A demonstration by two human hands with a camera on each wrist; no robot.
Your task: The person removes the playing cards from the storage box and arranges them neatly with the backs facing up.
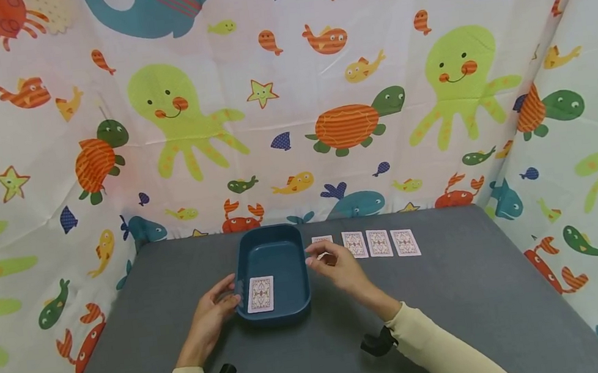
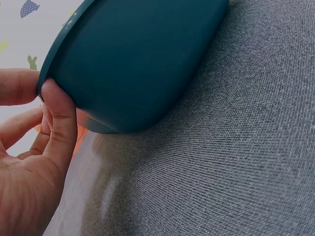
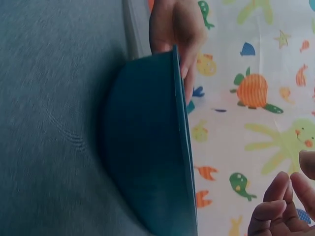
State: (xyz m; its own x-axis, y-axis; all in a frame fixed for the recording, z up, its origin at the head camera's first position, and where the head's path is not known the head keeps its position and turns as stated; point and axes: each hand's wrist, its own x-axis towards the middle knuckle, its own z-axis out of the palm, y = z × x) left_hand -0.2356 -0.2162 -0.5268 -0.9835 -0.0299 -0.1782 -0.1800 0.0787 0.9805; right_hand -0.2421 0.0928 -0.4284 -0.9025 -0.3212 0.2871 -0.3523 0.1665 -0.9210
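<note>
A dark blue plastic bin (image 1: 277, 319) stands on the table, with one playing card (image 1: 260, 294) lying back up near its front left corner. My left hand (image 1: 211, 316) holds the bin by its left side. In the left wrist view, the thumb and fingers of that left hand (image 2: 42, 147) pinch the rim. Just beyond the right rim is my right hand (image 1: 341, 268), its fingers loosely curled around nothing. The right wrist view also shows those fingers (image 3: 278, 206) without a card. Another playing card (image 1: 321, 239) lies partly hidden behind the right hand.
To the right of that hand, a row holds three more playing cards, a left one (image 1: 355, 245), a middle one (image 1: 379, 243) and a right one (image 1: 406, 242), all back up. A grey cloth covers the table (image 1: 458, 316). Behind it hangs a sea-animal curtain (image 1: 292, 126).
</note>
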